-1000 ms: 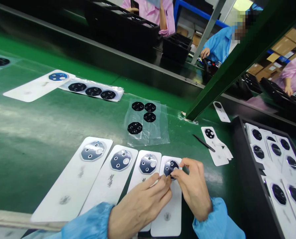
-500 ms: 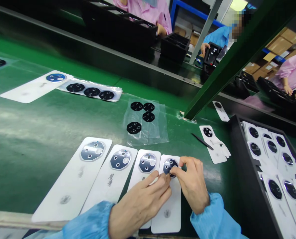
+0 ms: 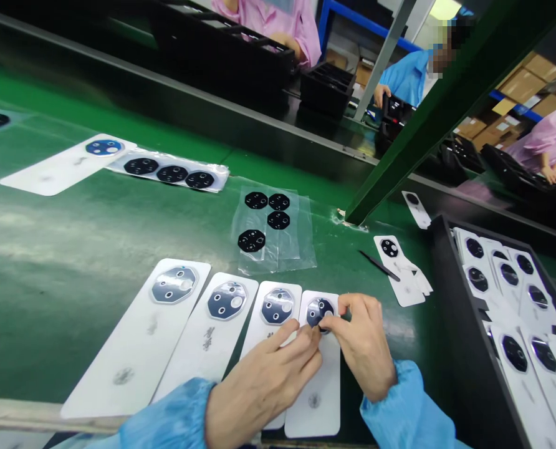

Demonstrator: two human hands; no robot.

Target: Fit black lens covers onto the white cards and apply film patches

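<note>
In the head view, the right hand (image 3: 364,343) has a narrow grip at the dark octagonal plate (image 3: 314,308), near the top edge of the rightmost white rounded panel (image 3: 313,405); I cannot tell what it pinches. The left hand (image 3: 268,371) is half-curled, its hold hidden. Green worktop (image 3: 406,327) separates the right hand from the black tray (image 3: 472,340).

The scene is viewed by a single head-worn camera, faced forward and down from above the wearer's forearms. The left hand (image 3: 268,374) and right hand (image 3: 366,349) are seen close, at lower centre. Beyond them, the green surface (image 3: 119,231) is shown slanting down rightward; other people (image 3: 402,78) are caught farther off, along the top.
</note>
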